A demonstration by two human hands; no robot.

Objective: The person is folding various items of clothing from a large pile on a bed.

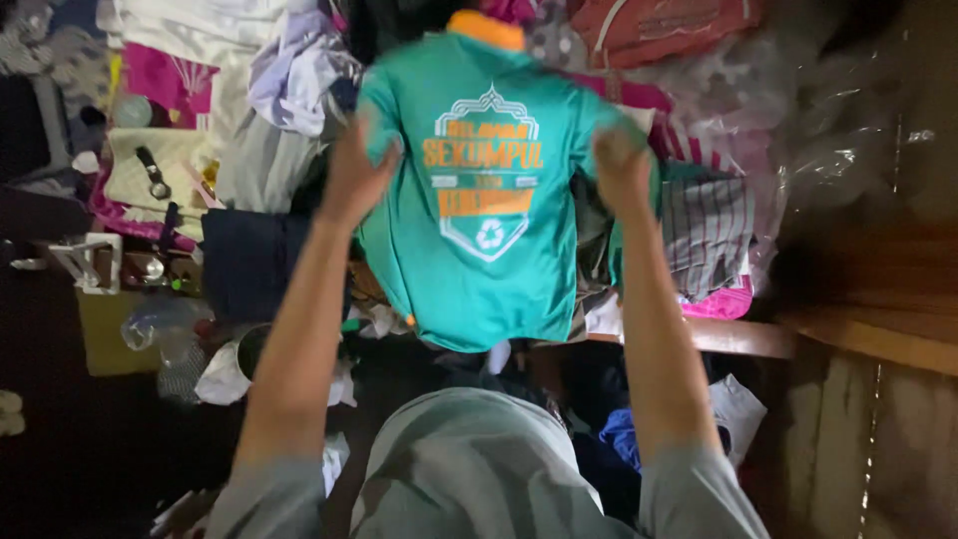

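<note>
I hold up a teal T-shirt [477,200] with an orange collar and an orange and white printed emblem on its front. My left hand [354,178] grips its left shoulder and sleeve. On the other side my right hand [621,168] grips the right shoulder. The shirt hangs spread between both hands, above a heap of clothes. Both forearms reach forward from my grey sleeves at the bottom.
Piled clothes [289,80] fill the surface behind, including a striped garment [707,225] and a pink one [718,302]. A wooden ledge [738,337] runs at right. Clear plastic bags [848,120] lie far right. A plastic bottle [160,324] and clutter sit at left.
</note>
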